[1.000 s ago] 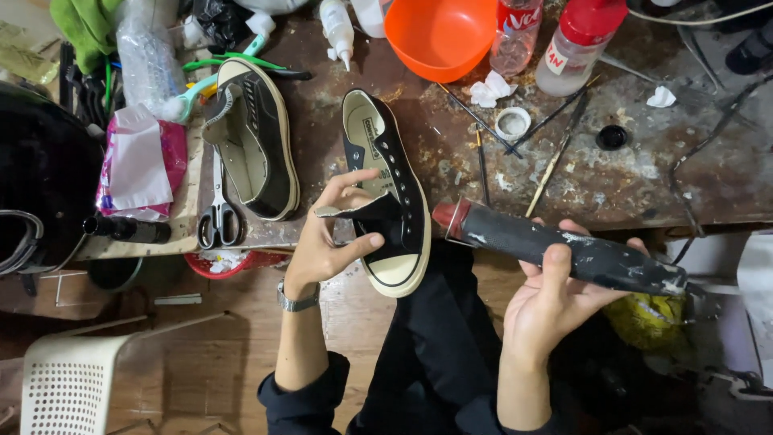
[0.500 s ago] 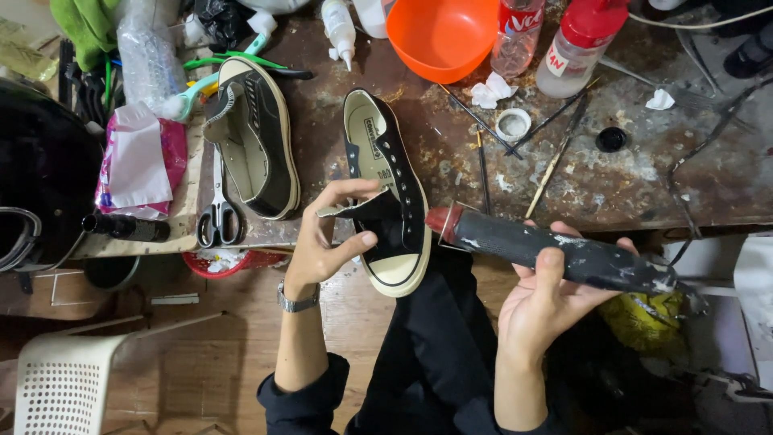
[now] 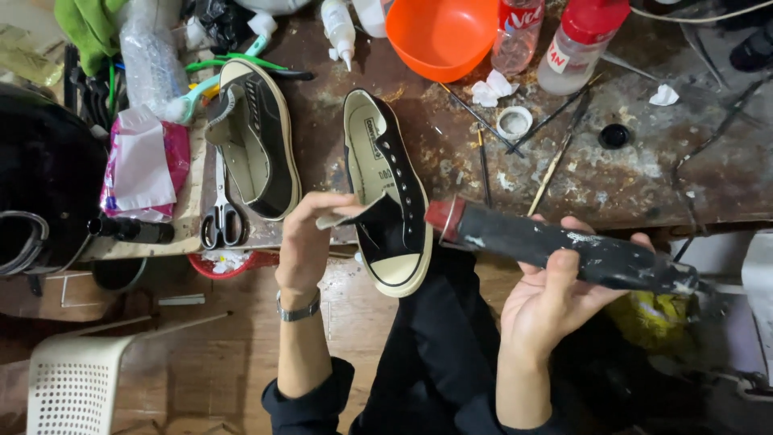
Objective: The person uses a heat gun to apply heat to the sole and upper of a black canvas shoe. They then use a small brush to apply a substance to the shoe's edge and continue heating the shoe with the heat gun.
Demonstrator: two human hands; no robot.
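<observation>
Over table (image 3: 644, 177) edge, seen from head: left hand (image 3: 310, 242) pinching tongue of black shoe (image 3: 390, 189), grip closed on it; right hand (image 3: 555, 294) wrapped around black heat gun (image 3: 564, 246), nozzle beside shoe. Second shoe (image 3: 254, 137), scissors (image 3: 223, 213) left.

Two black sneakers: one (image 3: 385, 189) at the bench edge, one (image 3: 254, 137) further left. Two red-capped bottles (image 3: 581, 40) (image 3: 517, 32). One orange bowl (image 3: 439, 32). One pair of scissors (image 3: 223, 211). One dark heat gun (image 3: 564, 248). One white plastic chair (image 3: 68, 383).
</observation>
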